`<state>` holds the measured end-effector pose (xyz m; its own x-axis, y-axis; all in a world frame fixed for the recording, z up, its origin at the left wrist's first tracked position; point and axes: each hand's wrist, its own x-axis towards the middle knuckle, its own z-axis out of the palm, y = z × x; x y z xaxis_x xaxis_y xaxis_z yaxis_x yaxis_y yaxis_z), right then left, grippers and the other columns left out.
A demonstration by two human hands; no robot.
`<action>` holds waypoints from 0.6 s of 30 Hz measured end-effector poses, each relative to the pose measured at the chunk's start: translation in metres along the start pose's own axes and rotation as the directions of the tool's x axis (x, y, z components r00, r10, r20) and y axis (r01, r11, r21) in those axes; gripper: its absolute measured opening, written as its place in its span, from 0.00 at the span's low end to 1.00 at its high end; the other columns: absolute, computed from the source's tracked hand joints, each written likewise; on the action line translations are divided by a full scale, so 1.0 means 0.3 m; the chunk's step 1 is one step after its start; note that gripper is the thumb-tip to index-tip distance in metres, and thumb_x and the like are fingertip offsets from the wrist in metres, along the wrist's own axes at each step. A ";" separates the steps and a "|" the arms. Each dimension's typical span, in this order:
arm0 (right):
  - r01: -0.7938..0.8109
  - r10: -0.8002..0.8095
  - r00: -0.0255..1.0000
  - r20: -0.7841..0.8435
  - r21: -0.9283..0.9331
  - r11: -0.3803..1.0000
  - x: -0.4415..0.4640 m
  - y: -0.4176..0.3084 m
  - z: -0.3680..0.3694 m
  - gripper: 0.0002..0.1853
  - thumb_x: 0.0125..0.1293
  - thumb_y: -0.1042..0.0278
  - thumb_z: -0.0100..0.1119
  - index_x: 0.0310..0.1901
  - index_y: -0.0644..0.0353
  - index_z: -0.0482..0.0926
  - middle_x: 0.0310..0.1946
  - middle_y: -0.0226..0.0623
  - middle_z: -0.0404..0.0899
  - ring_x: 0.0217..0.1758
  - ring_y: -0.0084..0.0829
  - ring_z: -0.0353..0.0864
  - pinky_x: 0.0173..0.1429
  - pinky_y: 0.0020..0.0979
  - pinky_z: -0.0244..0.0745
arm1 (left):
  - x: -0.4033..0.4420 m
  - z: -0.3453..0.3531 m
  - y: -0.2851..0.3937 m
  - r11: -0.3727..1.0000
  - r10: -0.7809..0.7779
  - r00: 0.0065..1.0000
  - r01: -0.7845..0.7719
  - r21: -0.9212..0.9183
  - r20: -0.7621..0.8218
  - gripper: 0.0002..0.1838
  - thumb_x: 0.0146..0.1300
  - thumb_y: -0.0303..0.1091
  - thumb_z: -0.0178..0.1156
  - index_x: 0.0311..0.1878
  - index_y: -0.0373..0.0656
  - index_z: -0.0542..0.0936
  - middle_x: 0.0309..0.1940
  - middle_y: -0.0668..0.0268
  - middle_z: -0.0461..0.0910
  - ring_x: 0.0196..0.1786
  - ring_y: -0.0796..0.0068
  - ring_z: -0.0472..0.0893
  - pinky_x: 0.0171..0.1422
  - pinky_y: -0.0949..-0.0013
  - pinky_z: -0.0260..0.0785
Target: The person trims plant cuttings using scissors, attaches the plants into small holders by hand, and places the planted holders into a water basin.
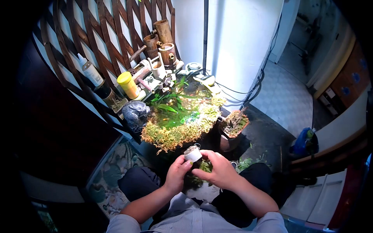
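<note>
Our left hand [176, 174] pinches the small white cup [193, 154] at 12 o'clock, short of the moss [171, 136]; our right hand [220, 170] curves half-open at its 3 o'clock. Steadying seems the step; the next move likely calls for firm pinching.

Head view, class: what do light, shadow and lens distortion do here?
Head view: strong light bleaches parts of the yellow-green moss border and smooth white wall; head view: the dark reddish panel at left sinks into shadow; head view: wide-angle distortion bows the brown wooden lattice, corners go black; head view: the small white cylindrical cup looks bright, its contents unclear.
</note>
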<state>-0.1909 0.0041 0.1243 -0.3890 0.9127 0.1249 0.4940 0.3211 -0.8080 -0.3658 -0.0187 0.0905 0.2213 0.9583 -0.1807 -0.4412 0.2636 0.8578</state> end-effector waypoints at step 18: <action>-0.370 0.123 0.929 0.350 0.890 0.266 0.107 0.091 -0.071 0.18 0.71 0.56 0.49 0.47 0.65 0.77 0.39 0.34 0.80 0.40 0.24 0.79 0.45 0.27 0.76 | 0.122 -0.012 0.233 0.886 -0.464 0.883 0.461 0.054 0.070 0.19 0.70 0.49 0.48 0.42 0.41 0.76 0.37 0.63 0.80 0.40 0.74 0.79 0.48 0.71 0.71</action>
<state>-0.1733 0.0475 0.1186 -0.5724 0.7989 -0.1847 -0.4169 -0.4775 -0.7734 -0.3916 0.0351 0.1421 0.4608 0.7163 -0.5240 -0.2421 0.6695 0.7023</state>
